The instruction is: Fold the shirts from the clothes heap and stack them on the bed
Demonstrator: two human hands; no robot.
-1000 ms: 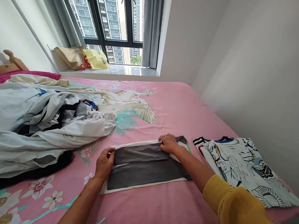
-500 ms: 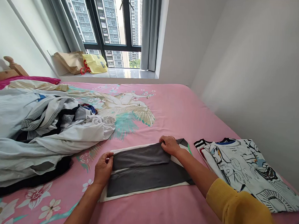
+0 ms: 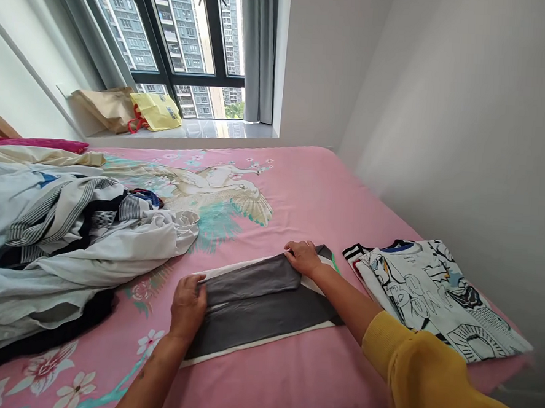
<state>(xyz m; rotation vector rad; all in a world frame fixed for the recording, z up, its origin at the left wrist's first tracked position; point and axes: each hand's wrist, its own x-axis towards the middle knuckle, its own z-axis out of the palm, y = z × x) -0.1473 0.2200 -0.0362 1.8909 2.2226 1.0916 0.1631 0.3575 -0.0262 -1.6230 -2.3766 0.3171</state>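
Our left hand (image 3: 187, 306) had just settled flatter over the end of the grey garment (image 3: 256, 314) away from the folded shirts (image 3: 433, 294), covering more of the pale strip where its fingers had been pinching the corner. We judged this as smoothing or steadying that end rather than lifting it, and could not tell whether those fingers kept any cloth. Our right hand (image 3: 303, 258) stayed on the garment's far edge, nearer the folded shirts, its fingers bent down onto the fabric; whether they grasped or only pressed, we could not see. The garment lay flat on the pink bed (image 3: 309, 200), just left of the folded shirts. Against half a second earlier, our view had swung slightly, while the clothes heap (image 3: 126, 244) remained well left of the folded shirts.
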